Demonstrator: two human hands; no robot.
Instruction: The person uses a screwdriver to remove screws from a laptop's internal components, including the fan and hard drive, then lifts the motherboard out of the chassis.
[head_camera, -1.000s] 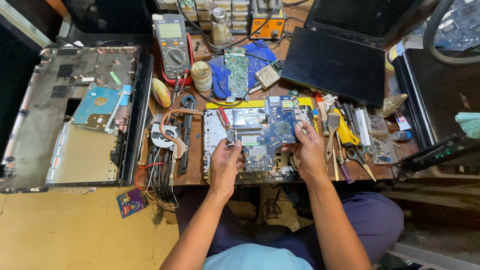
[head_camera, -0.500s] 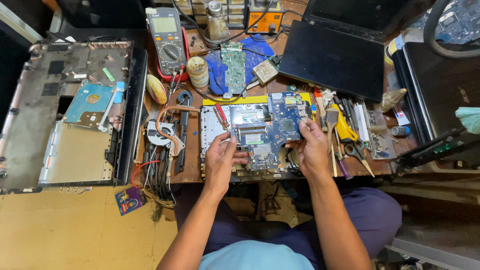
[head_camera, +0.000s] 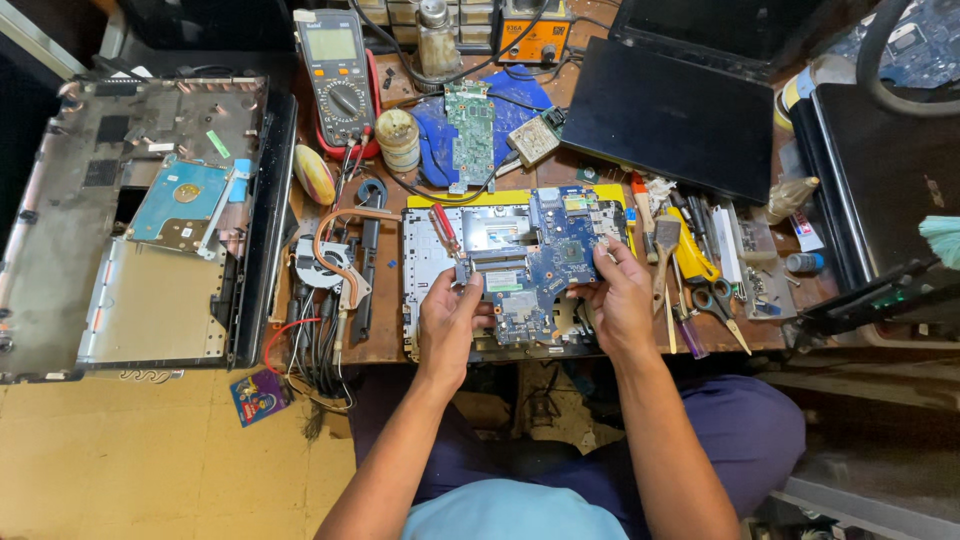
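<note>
- Because both hands grip only its edges, the left hand (head_camera: 450, 318) and right hand (head_camera: 617, 300) holding the blue motherboard (head_camera: 535, 260) over the laptop base (head_camera: 425, 262), it could flex or slip.
- The red screwdriver (head_camera: 444, 228), seemingly touching the board, might scratch it.

My 2 forearms are bare, no sleeves reaching them. My left hand (head_camera: 450, 320) and right hand (head_camera: 622, 300) carry no gloves, rings or watch. I wear a light blue shirt and dark navy trousers.
</note>
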